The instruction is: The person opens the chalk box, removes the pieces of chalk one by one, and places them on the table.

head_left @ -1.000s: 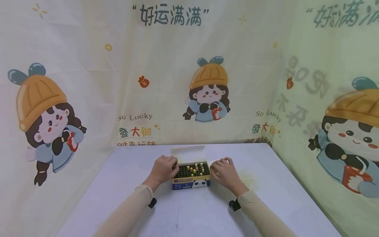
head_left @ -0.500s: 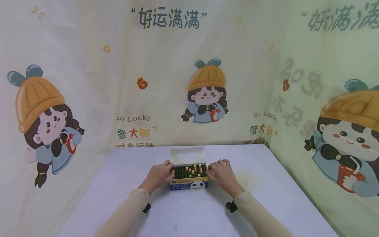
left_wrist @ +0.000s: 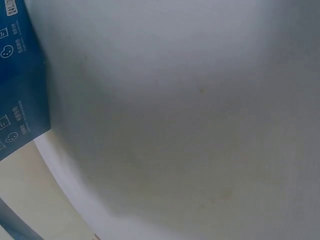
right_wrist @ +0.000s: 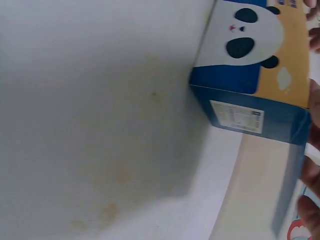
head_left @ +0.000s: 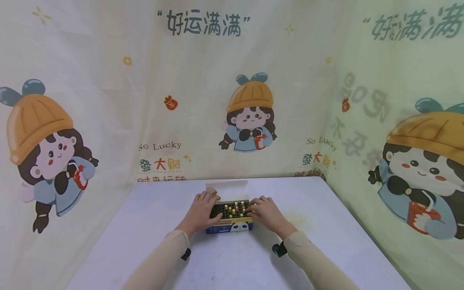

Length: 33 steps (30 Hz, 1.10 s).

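Note:
A blue and yellow box (head_left: 224, 228) with a panda printed on its front stands on the table, its flap (head_left: 227, 189) raised at the back. Inside is a black grid of holes (head_left: 217, 209), with several coloured, light-tipped sticks (head_left: 233, 210) in its middle and right part. My left hand (head_left: 200, 210) lies over the box's left end, fingers spread toward the back and thumb at the front edge. At the right end, the fingers of my right hand (head_left: 266, 211) reach over the top edge. In the right wrist view, blurred fingers (right_wrist: 314, 175) show beside the box.
The white table (head_left: 152, 225) stretches around the box, with faint yellowish stains (right_wrist: 110, 212) on its right side. A pale printed curtain (head_left: 195, 80) hangs behind and along both sides.
My left hand has moved from beside the box's left end to over its top, spreading its fingers. My right fingers have come inward over the right edge. The box stays on the table.

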Each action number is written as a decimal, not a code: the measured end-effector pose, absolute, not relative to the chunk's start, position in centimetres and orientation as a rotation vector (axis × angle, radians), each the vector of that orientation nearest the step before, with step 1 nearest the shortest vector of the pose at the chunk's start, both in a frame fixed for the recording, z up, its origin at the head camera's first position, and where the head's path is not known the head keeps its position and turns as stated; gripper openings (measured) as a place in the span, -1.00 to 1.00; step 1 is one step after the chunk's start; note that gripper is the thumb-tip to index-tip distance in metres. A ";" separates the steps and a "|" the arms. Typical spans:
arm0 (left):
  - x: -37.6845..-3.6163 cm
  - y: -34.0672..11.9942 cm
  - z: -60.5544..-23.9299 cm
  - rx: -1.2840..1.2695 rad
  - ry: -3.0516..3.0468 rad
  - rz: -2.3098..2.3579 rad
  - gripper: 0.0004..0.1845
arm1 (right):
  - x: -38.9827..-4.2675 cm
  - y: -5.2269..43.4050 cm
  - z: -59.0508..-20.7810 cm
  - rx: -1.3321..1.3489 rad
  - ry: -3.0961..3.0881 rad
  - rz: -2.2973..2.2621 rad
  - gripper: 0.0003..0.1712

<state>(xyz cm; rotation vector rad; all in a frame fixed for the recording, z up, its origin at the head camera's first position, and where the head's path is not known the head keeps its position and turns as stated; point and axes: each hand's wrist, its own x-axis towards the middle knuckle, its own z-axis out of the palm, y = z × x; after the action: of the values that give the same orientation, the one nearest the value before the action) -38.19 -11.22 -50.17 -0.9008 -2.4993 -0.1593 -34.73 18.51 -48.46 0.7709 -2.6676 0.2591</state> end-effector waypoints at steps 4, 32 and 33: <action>-38.3 -11.2 -50.8 -0.852 -2.574 -0.196 -0.28 | -35.2 18.2 -48.3 0.750 -2.759 0.292 -0.82; -39.0 -11.5 -51.7 -0.757 -2.887 -0.697 -0.13 | -35.7 15.8 -48.6 0.443 -2.753 0.590 -0.91; -39.0 -11.5 -51.7 -0.755 -2.890 -0.695 -0.13 | -35.7 15.8 -48.6 0.444 -2.746 0.602 -0.91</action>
<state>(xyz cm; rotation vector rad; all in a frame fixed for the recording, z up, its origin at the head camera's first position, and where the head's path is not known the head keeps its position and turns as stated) -39.01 -11.49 -51.72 -0.7551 -2.8897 -0.6951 -35.66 15.79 -48.62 0.4442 -2.7460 0.6018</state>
